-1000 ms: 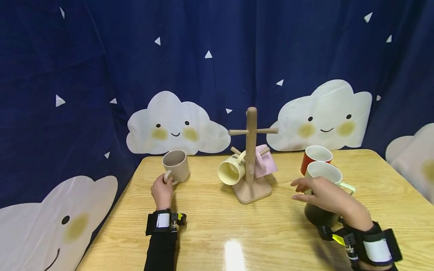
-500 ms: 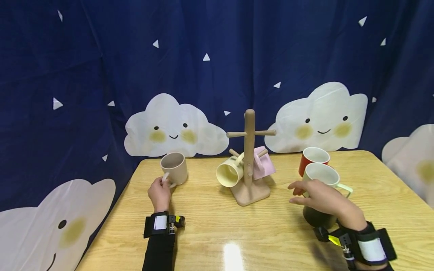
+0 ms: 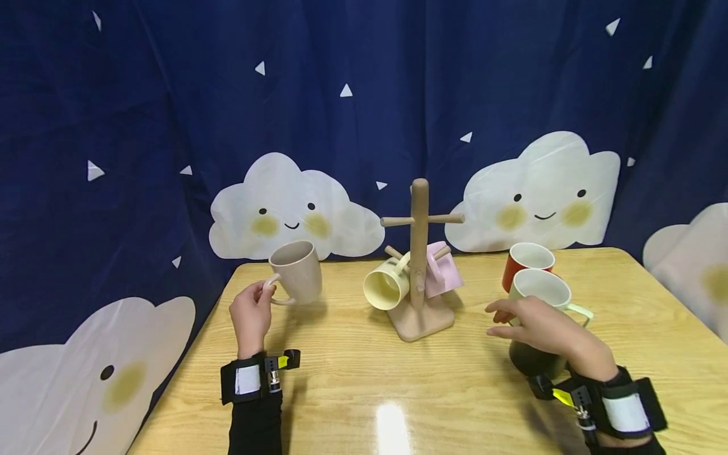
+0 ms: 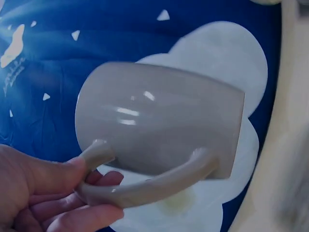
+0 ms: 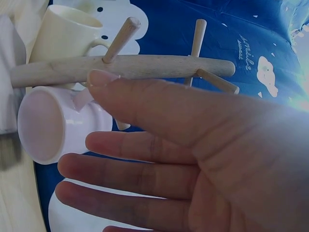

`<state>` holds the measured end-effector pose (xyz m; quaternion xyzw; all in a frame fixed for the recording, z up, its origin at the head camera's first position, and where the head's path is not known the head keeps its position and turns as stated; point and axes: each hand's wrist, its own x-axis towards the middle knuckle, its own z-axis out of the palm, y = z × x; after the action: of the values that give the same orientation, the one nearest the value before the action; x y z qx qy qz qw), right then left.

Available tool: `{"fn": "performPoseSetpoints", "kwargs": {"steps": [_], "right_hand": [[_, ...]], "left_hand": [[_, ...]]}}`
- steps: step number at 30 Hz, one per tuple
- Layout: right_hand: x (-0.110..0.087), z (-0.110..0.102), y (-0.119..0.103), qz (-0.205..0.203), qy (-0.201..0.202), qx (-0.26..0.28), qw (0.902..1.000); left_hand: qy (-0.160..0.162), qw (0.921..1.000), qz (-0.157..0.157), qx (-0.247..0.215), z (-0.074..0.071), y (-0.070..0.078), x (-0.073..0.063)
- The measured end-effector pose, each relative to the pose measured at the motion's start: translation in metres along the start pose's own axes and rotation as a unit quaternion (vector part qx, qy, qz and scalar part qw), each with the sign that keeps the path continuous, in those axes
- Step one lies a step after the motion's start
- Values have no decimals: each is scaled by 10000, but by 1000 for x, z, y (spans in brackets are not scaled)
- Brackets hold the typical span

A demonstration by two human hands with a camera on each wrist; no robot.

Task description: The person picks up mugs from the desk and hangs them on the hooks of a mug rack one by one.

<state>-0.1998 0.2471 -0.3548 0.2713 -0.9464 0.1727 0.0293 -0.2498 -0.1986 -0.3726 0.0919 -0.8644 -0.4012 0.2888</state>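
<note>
My left hand (image 3: 251, 319) pinches the handle of a beige-grey mug (image 3: 301, 278) at the table's left side. A shadow lies on the wood below the mug, which is raised off the table. Close up in the left wrist view, thumb and fingers curl around the top of the handle on the mug (image 4: 159, 116). On the other side, my right hand (image 3: 546, 325) holds nothing, its fingers loosely extended. It overlaps a pale green mug (image 3: 543, 284) and a dark mug (image 3: 533, 361) in the head view. The right wrist view shows this hand (image 5: 193, 154) with fingers spread.
A wooden mug tree (image 3: 419, 253) stands mid-table, its upper pegs bare. On its lower pegs hang a cream-yellow mug (image 3: 382, 291) and a pink mug (image 3: 450, 275). Behind the pale green mug is a red mug (image 3: 513, 272). A blue curtain (image 3: 341, 38) backs the table.
My left hand has lifted the beige-grey mug off the table by its handle and shifted slightly left. The right hand stays in about the same place.
</note>
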Motion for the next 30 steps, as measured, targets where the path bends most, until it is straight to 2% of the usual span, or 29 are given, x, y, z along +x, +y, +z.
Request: {"fn": "performPoseSetpoints", "kwargs": {"steps": [3,8,11,14,20,24,30], "right_hand": [[0,0,-1,103,-71,61,9999],[0,0,0,172,-84,89,9998],[-1,0,1,102,-9,84,9999],[-1,-1,1,66,71,46,9999],[-1,-4,1,64,167,-72,9998],[-2,-5,0,138,226,-95,9996],[-2,-5,0,110,296,-109,9994]], "left_hand": [[-335,9993,-115,-111,-3,6,0],[-902,9959,-46,-83,-10,14,-3],[-1288,9915,-69,-190,-15,21,-5],[-1709,9839,-144,-495,-21,30,-9],[-2477,9617,-130,-1169,-25,56,-24],[-2987,9408,-29,-1601,-20,72,-35],[-3619,9104,79,-2005,-8,93,-53]]}}
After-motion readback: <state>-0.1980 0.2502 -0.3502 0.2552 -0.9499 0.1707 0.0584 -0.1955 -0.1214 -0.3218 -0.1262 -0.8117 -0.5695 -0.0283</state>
